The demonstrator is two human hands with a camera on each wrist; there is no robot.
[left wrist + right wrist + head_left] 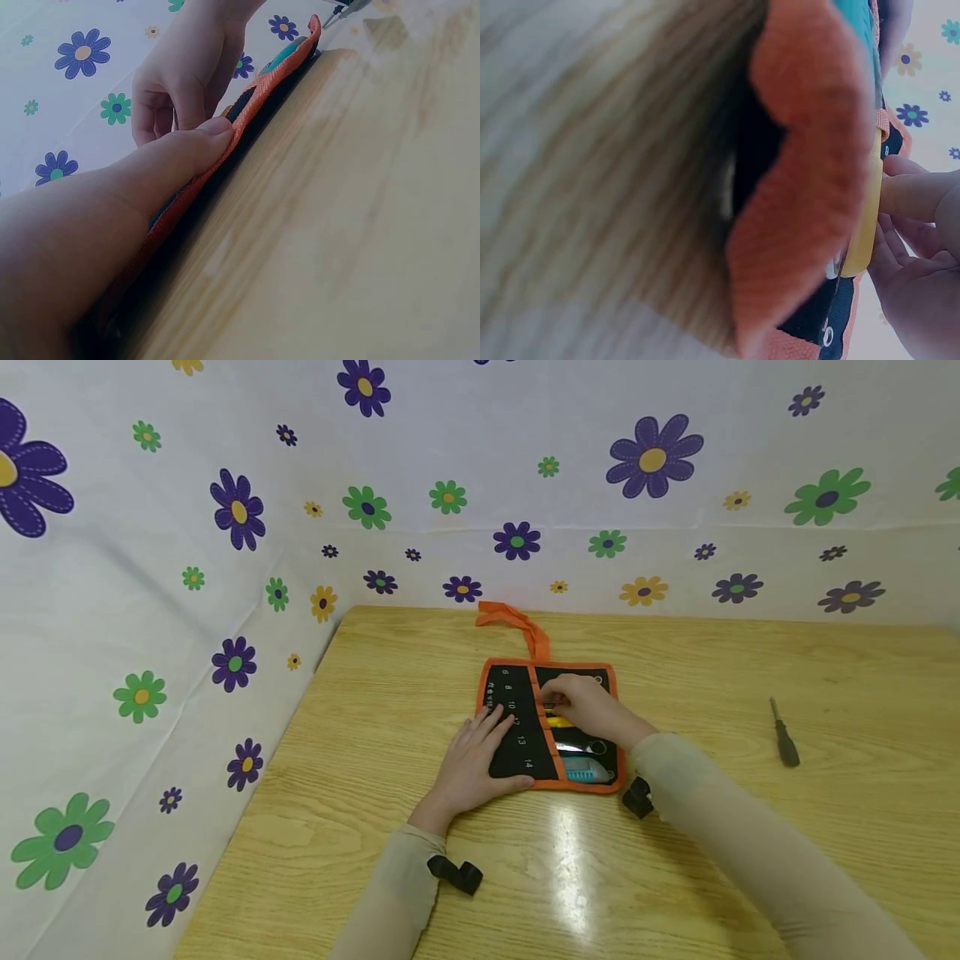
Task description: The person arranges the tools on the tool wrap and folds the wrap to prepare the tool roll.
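A black tool pouch with orange edging lies spread on the table, sizes printed on its left flap. My left hand rests across that flap, fingers spread, its thumb over the orange trim. Over the pockets, my right hand has bent fingers, with fingertips right at the orange pocket edge; I cannot tell what is between them. Beside the right hand's fingers sits a yellow-handled tool in its pocket. Nearer me are a shiny spanner and a teal utility knife, both tucked in pockets.
A screwdriver with a dark handle lies on the wooden table to the right. An orange tie strap runs from the pouch's far edge. A flower-patterned white sheet hangs behind and at the left.
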